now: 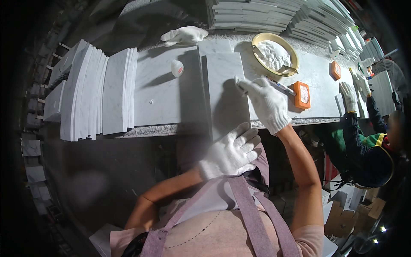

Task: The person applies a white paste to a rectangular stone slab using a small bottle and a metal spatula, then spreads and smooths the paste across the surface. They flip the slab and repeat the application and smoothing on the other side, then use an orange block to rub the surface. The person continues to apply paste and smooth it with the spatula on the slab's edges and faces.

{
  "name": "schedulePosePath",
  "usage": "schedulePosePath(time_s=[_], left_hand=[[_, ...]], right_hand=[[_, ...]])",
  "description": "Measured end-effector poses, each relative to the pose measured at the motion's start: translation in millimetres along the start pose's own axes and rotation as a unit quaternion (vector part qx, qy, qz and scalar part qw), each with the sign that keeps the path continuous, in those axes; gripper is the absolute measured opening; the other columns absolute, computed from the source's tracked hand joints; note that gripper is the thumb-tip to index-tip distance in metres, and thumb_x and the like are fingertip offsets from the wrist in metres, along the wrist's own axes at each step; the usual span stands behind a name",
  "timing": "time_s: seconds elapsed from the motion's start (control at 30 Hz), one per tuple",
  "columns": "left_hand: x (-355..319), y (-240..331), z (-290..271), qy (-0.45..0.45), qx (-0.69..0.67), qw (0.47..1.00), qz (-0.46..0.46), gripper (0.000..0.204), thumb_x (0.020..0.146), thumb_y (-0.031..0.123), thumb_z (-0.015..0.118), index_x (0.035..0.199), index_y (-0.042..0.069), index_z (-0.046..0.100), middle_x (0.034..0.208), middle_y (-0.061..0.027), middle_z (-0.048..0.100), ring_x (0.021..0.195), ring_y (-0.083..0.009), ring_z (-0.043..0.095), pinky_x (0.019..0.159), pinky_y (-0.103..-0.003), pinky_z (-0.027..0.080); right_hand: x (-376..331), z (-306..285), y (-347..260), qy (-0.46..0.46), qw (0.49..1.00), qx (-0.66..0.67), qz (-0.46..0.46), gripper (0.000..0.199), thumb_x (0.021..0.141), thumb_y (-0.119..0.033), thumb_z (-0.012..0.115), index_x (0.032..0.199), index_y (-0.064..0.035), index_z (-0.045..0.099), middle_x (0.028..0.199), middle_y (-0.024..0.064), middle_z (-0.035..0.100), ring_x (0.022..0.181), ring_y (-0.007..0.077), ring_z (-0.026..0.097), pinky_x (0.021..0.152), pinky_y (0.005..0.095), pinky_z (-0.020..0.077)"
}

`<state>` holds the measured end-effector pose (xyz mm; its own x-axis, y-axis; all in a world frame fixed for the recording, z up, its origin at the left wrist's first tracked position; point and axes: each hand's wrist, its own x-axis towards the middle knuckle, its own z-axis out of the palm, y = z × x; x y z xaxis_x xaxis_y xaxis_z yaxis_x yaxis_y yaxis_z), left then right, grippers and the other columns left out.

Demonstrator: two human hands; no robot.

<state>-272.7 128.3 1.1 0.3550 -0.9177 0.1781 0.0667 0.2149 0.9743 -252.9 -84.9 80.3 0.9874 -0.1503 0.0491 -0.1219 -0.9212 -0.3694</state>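
Observation:
A pale grey-veined marble tile [227, 90] lies in front of me, its long side running away from me and overlapping another tile [215, 45]. My left hand [233, 150], in a white knit glove, is at the tile's near end with its fingers stretched out and a little apart. Gloved the same way, my right hand [269, 103] is over the tile's right edge. Its fingers are pinched together at the tile surface; whatever small thing they may hold is hard to make out. A marker pen [280, 85] lies just beyond that hand, beside an orange block [302, 95].
A yellow bowl of white powder [293, 47] with a scraper [287, 70] stands far right. Tile stacks [87, 92] line the left; more [252, 15] rise behind. A white bottle [177, 68] and loose glove [184, 35] lie left of centre. Another person's gloved hands [349, 97] work at right.

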Motion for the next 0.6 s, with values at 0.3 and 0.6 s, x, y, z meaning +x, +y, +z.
schedulePosePath(time_s=[0.3,0.6], left_hand=[[5,25,8,0.173,-0.563,0.777,-0.225,0.051,0.110,0.045,0.035,0.156,0.025,0.042,0.166,-0.0044,0.037,0.151,-0.0315,0.035,0.118,-0.064,0.033],[11,-4,4,0.034,-0.731,0.680,-0.045,0.050,0.107,0.032,0.044,0.152,0.011,0.042,0.149,-0.0073,0.049,0.137,-0.0274,0.043,0.116,-0.048,0.036]], right_hand=[[66,-3,-31,0.084,0.980,-0.157,-0.084,0.022,0.098,-0.019,0.058,0.105,0.0018,0.057,0.074,0.0216,0.069,0.071,0.0360,0.073,0.058,0.0471,0.0548],[47,-25,-39,-0.133,0.979,-0.149,-0.040,0.044,0.099,-0.018,0.054,0.143,-0.0149,0.051,0.113,0.0172,0.066,0.087,0.0335,0.073,0.066,0.0454,0.0576]])
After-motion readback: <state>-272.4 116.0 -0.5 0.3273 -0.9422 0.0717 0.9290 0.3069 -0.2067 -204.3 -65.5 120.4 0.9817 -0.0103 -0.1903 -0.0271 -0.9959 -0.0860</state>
